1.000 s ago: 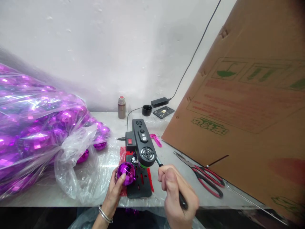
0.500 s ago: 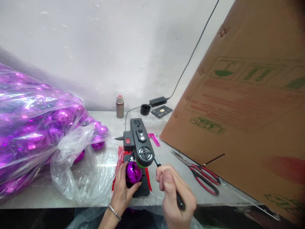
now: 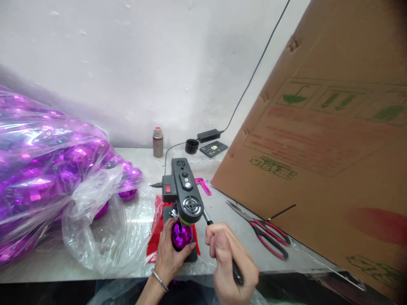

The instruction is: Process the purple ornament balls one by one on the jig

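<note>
A shiny purple mirror ball [image 3: 182, 235] sits under the head of a black bench machine [image 3: 187, 190] that looks like a small lever press with a red switch. My left hand [image 3: 171, 248] is wrapped around the ball's left and front sides, thumb at its lower right. My right hand [image 3: 233, 260] is closed around the black-gripped lever [image 3: 238, 271] on the machine's right side. Beneath the machine a red sheet [image 3: 154, 241] shows at both sides of its dark base. The underside of the ball is hidden.
A large clear bag of purple balls [image 3: 47, 169] fills the left, with loose balls [image 3: 129, 192] beside it. Scissors [image 3: 260, 228] and a big carton [image 3: 318, 127] stand to the right. Behind are a flask [image 3: 158, 142], a black cup [image 3: 191, 146] and a power adapter [image 3: 209, 135].
My left hand and the ball have shifted slightly right and down beneath the machine head. My right hand keeps hold of the lever. The whole view has moved a little.
</note>
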A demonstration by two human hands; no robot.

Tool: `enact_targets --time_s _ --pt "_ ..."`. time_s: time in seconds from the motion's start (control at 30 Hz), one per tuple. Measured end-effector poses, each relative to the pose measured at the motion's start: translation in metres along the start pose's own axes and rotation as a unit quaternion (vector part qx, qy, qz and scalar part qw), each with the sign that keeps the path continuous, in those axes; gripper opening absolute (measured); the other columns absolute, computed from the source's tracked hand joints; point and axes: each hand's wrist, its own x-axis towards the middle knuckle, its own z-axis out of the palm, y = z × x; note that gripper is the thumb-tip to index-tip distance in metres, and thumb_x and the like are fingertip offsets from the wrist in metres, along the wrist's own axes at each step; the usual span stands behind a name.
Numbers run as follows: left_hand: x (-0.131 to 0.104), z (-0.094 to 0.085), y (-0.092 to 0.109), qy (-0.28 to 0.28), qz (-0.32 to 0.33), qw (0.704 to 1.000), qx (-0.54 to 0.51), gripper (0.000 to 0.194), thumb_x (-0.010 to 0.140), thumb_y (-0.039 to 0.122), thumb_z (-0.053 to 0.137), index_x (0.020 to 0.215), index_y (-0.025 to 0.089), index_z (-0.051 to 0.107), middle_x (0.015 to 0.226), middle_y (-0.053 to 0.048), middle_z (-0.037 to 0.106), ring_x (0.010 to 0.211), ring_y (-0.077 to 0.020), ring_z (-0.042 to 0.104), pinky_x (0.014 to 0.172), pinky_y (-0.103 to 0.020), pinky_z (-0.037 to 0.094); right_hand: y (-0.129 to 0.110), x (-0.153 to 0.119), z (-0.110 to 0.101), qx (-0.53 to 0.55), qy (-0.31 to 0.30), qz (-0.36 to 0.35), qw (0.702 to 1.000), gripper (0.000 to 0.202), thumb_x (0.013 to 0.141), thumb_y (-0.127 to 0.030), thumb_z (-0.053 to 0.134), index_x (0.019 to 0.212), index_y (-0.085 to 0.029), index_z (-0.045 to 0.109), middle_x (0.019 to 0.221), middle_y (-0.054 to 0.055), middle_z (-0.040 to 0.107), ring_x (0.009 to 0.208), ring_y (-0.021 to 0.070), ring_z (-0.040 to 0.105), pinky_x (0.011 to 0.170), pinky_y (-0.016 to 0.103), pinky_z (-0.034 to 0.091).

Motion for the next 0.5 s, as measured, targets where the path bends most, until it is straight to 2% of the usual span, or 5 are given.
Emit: enact_targets --time_s 0.2,0.33,0.5 --pt "0.002 0.002 0.006 0.024 -0.008 1.000 0.004 0.067 0.074 0.042 0.082 0.134 0.019 0.063 0.134 -0.018 0.073 0.128 -0.0401 0.071 0.111 -0.064 0.056 0.003 -0.005 0.003 0.003 0.009 -0.018 1.000 0.034 0.108 -0.007 0.043 0.078 -0.021 0.052 0.069 -0.001 0.052 0.060 0.0106 0.054 0.053 0.024 0.042" --pt "0.002 0.004 0.005 0.036 -0.003 0.999 0.009 0.067 0.073 0.042 0.081 0.134 0.020 0.063 0.133 -0.017 0.074 0.125 -0.0394 0.072 0.109 -0.061 0.058 0.012 -0.017 0.005 0.010 0.040 -0.030 0.999 0.035 0.108 -0.009 0.043 0.076 -0.022 0.050 0.068 -0.001 0.051 0.058 0.0106 0.053 0.053 0.025 0.040" --pt "0.001 0.005 0.003 0.031 -0.003 0.999 0.014 0.067 0.074 0.041 0.081 0.134 0.019 0.062 0.133 -0.019 0.073 0.126 -0.0395 0.071 0.108 -0.061 0.057 0.022 -0.028 0.007 0.022 0.047 -0.025 0.998 0.034 0.107 -0.009 0.045 0.076 -0.021 0.052 0.069 -0.001 0.053 0.059 0.0110 0.055 0.054 0.026 0.039"
